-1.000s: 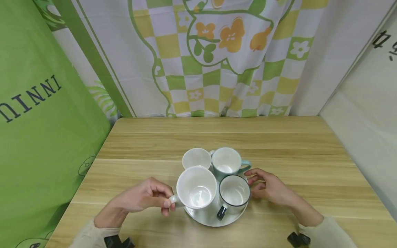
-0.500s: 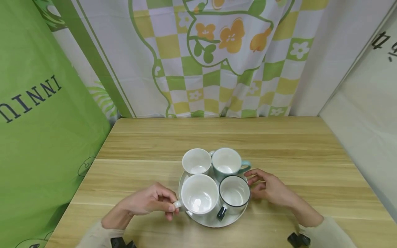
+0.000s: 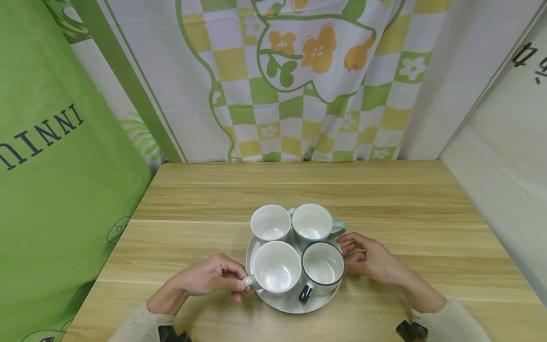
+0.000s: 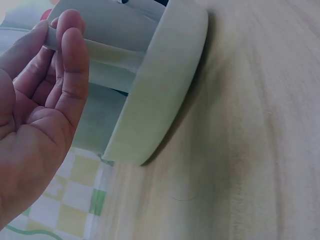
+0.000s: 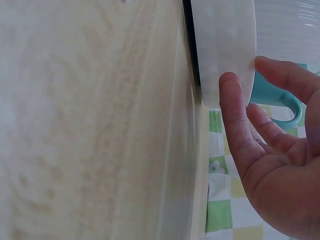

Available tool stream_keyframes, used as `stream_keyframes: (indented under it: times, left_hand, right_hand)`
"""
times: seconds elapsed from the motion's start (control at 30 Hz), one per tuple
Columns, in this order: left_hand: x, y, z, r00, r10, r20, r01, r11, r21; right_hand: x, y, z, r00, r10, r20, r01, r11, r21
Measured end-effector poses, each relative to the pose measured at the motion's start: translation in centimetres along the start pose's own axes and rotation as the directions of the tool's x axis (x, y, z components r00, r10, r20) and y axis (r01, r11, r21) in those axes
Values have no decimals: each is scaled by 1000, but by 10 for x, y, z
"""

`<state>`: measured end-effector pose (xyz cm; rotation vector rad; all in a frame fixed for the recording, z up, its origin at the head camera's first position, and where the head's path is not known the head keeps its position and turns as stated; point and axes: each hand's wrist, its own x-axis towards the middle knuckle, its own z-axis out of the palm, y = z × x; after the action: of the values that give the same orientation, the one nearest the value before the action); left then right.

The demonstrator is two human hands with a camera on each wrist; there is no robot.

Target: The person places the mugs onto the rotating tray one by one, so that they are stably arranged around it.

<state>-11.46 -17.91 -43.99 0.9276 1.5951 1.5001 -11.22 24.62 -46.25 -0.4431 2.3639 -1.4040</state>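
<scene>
Four-square on a round white dish (image 3: pixel 295 306) stand several cups. My left hand (image 3: pixel 212 277) pinches the handle of the white cup (image 3: pixel 277 267) at the front left, seen also in the left wrist view, where the hand (image 4: pixel 47 90) is close beside the dish wall (image 4: pixel 162 85). At the front right is a white mug (image 3: pixel 323 264) with a dark rim and dark handle. Behind stand another white cup (image 3: pixel 271 223) and a teal cup (image 3: pixel 312 223). My right hand (image 3: pixel 371 256), fingers extended, touches the dish's right side; in the right wrist view its fingertips (image 5: pixel 230 82) lie against the wall.
The wooden table (image 3: pixel 205 199) extends around the dish on every side. A checked curtain (image 3: pixel 290 109) hangs along its back edge. Green fabric (image 3: pixel 64 190) borders the left, and white fabric (image 3: pixel 508 166) the right.
My left hand has lowered the white cup slightly right and toward me, down onto the dish, keeping its pinch on the handle. My right hand has stayed at the dish's side.
</scene>
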Motion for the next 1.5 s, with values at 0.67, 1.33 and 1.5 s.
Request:
stream_keyframes:
  times: [0.67, 1.33, 1.5]
  left_hand:
    - [3, -12, -3, 998, -56, 22, 56, 998, -7]
    - [5, -7, -24, 999, -42, 11, 42, 999, 30]
    - [5, -8, -26, 999, -34, 11, 34, 999, 16]
  right_hand:
    - [-1, -1, 0, 1000, -28, 7, 28, 999, 31]
    - [-1, -2, 0, 999, -37, 11, 36, 998, 48]
    - [-1, -3, 0, 999, -46, 9, 45, 998, 46]
